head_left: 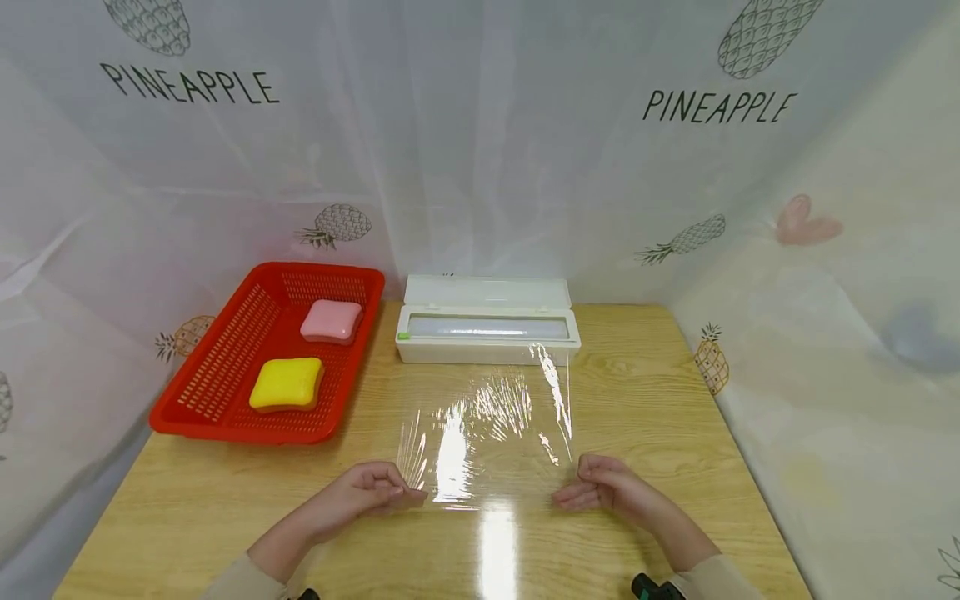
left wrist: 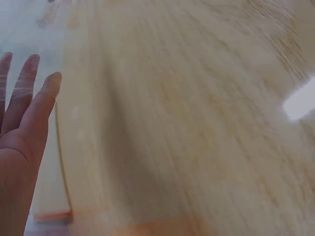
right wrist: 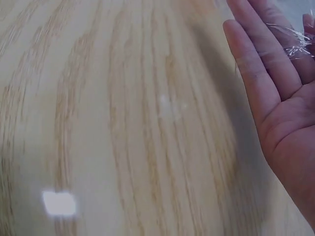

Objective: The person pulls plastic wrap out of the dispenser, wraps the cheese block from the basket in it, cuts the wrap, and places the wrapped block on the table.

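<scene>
A sheet of clear cling film stretches from the front of a white cling film dispenser toward me over the table. My left hand pinches its near left corner, and my right hand pinches the near right corner. The dispenser's lid stands raised at the back, and a green slider sits at its left end. In the left wrist view, film lies across the fingers of the left hand. Crinkled film shows at the fingers of the right hand in the right wrist view.
To the left of the dispenser stands a red plastic basket holding a pink sponge-shaped block and a yellow one. A pineapple-print curtain hangs behind and beside the wooden table.
</scene>
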The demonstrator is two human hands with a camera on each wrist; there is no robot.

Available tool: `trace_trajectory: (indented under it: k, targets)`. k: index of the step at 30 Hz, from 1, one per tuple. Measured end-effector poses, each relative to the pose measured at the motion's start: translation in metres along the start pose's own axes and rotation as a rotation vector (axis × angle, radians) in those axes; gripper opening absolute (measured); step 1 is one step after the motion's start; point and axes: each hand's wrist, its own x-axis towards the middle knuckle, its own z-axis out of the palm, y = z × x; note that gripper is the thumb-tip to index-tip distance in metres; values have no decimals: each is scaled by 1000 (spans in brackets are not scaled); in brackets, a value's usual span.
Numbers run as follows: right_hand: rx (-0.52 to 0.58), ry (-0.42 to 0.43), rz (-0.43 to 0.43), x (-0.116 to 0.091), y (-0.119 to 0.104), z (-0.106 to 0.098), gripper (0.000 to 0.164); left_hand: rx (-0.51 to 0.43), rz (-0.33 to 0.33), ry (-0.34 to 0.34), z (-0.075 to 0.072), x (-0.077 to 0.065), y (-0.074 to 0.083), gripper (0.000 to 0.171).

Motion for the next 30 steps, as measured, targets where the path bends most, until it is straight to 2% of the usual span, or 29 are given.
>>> trace_trajectory:
  k: [3,8,13,15,19,21,23,26,30]
  targets:
    - [-22,-1,13,0,6,-4,31,14,-3,1,-4,1,-10,18]
    - [-107,-9,41,1,9,-5,18,62,1,-23,-6,1,-22,26]
    - [-164,10,77,2,5,-2,32,207,1,-14,-6,1,-29,21]
    - [-188,41,91,1,4,-1,34,240,-11,-11,-5,2,-31,22]
    - [-292,90,115,0,4,1,20,272,-30,-23,-2,2,-33,25]
    - [-347,91,124,0,4,2,11,307,-17,-35,-1,2,-35,25]
    - [-381,70,130,0,4,3,11,362,2,-40,0,2,-35,25]
    - [-395,18,127,0,3,4,19,484,26,-33,3,0,-35,25]
    - [-394,-46,129,-1,1,6,27,639,-6,-25,8,-3,-31,27]
